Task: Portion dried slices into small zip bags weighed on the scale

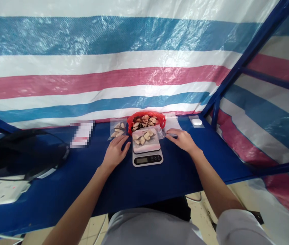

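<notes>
1. Bagged slices (pixel 143 137), pale and dry-looking, lie in clear plastic on the plate of a white scale (pixel 149 149), at the centre of the head view. This portion looks part-way through: the slices are inside, but I cannot tell whether the plastic is closed, and the display (pixel 142 160) is too small to read.
2. Left of centre in the frame, a second pouch (pixel 119 129) of similar slices rests on the blue worktop (pixel 124 190), beside a red container (pixel 130 124). It looks filled and set aside, so I judge that portion done.
3. Just above the scale in the frame, the red container holds many loose slices (pixel 146 119), so much seems left to portion out.
4. Right of the container lie pale, flat sheets (pixel 173 123), perhaps unused pouches.
5. Left of the scale, the left hand (pixel 116 152) lies palm down, its fingers loosely extended, thumb apart, tips by the second pouch's lower edge, with nothing seen in its grasp.
6. Right of the scale, the right hand (pixel 182 139) has its fingers slightly curled, with a narrow gap to the thumb, near the weighed plastic's edge; whether they pinch it, I cannot tell.
</notes>
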